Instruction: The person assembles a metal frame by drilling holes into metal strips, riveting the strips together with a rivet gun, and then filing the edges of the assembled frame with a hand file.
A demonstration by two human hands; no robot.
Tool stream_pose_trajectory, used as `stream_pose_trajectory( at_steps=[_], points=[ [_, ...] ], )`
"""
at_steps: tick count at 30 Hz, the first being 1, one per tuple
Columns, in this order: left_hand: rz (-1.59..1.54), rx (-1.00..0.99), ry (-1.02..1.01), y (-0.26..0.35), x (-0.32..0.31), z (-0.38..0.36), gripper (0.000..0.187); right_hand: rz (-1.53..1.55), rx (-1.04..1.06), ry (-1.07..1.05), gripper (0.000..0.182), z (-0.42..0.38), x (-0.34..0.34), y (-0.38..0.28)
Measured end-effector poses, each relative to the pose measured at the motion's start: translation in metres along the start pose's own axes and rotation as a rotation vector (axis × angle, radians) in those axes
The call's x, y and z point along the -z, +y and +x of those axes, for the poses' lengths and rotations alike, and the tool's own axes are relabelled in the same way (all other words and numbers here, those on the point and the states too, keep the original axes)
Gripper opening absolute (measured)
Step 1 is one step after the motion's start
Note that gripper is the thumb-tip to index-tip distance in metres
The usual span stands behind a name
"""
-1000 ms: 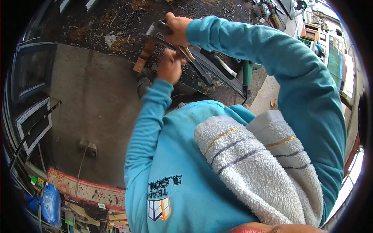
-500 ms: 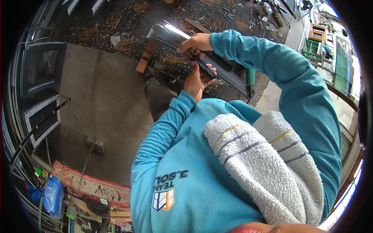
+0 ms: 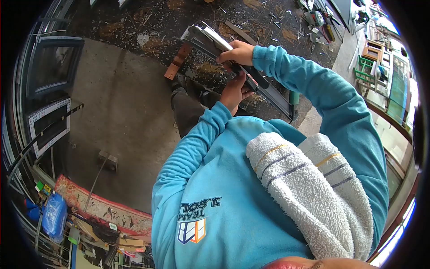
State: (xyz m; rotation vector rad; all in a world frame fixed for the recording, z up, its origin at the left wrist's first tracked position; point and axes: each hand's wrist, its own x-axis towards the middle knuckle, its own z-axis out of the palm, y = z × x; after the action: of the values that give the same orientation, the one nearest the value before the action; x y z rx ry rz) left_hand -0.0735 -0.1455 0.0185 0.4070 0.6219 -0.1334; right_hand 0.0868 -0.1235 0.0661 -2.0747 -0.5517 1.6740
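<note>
Bar (image 3: pixel 213 39): as it slants toward near-right, hands flank it.
Right hand (image 3: pixel 239 52): gripping it (far side).
Left hand (image 3: pixel 233 94): gripping black piece (image 3: pixel 251 84).

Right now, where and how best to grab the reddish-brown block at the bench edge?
Probably the near end of the block, from the body side, pinching its long edges: it's narrow and reaches the bench edge; the metal profile crowds the far end.
</note>
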Motion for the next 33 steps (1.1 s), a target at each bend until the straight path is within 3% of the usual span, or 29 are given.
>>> stream_pose_trajectory(
  at_steps=[2,5,8,11,13,14,15,17,19,20,23,24,27,28,31,33],
  points=[
    [-0.113,0.01,-0.081,-0.004,0.008,0.002,0.058,-0.057,0.007,0.039,0.042,-0.004,0.001,-0.003],
    [0.246,-0.16,0.006,0.007,-0.013,-0.006,0.049,-0.158,-0.02,0.052,0.048,-0.001,0.0,-0.005],
    [0.576,-0.049,0.215,0.009,-0.023,0.003,0.034,-0.3,-0.016,0.136,0.054,0.005,-0.011,-0.003],
    [0.465,-0.261,0.189,-0.006,-0.009,0.011,0.018,-0.45,0.031,0.221,0.058,0.003,-0.017,-0.001],
    [0.327,-0.169,0.064,-0.005,-0.004,0.005,0.026,-0.519,0.057,0.246,0.06,0.0,-0.017,-0.004],
    [0.217,-0.168,0.021,-0.007,-0.001,0.003,0.027,-0.681,0.128,0.218,0.052,0.003,-0.009,-0.002],
    [0.11,-0.166,-0.023,-0.009,0.001,0.003,0.028,-0.783,0.317,0.2,0.052,0.009,0.006,0.006],
    [0.042,-0.121,-0.135,-0.008,0.017,0.002,0.03,-0.609,-0.164,-0.112,0.051,-0.021,0.023,-0.06],
    [0.061,-0.14,-0.167,-0.009,0.025,-0.003,0.033,-0.048,-0.075,-0.478,0.052,-0.015,0.062,-0.077],
    [0.055,-0.12,-0.157,-0.006,0.024,-0.002,0.037,-0.168,-0.168,-0.197,0.055,-0.018,0.057,-0.078],
    [0.001,-0.04,-0.093,0.006,0.01,-0.007,0.049,-0.642,0.003,-0.166,0.055,-0.007,0.036,-0.038],
    [-0.026,-0.021,-0.065,0.009,0.006,-0.004,0.053,-0.407,-0.077,-0.076,0.058,-0.014,0.022,-0.033],
    [0.412,0.107,0.113,0.017,-0.012,0.005,0.061,-0.161,-0.113,-0.071,0.064,0.003,0.015,-0.011],
    [0.399,0.039,0.209,0.01,-0.019,0.01,0.053,-0.237,-0.134,-0.019,0.064,0.003,0.012,-0.01],
    [0.485,-0.058,0.248,0.011,-0.022,0.01,0.069,-0.299,-0.07,0.077,0.059,-0.004,0.0,-0.016],
    [0.424,-0.155,0.261,0.007,-0.019,0.012,0.052,-0.269,-0.056,0.144,0.055,0.002,-0.012,-0.01]
  ],
)
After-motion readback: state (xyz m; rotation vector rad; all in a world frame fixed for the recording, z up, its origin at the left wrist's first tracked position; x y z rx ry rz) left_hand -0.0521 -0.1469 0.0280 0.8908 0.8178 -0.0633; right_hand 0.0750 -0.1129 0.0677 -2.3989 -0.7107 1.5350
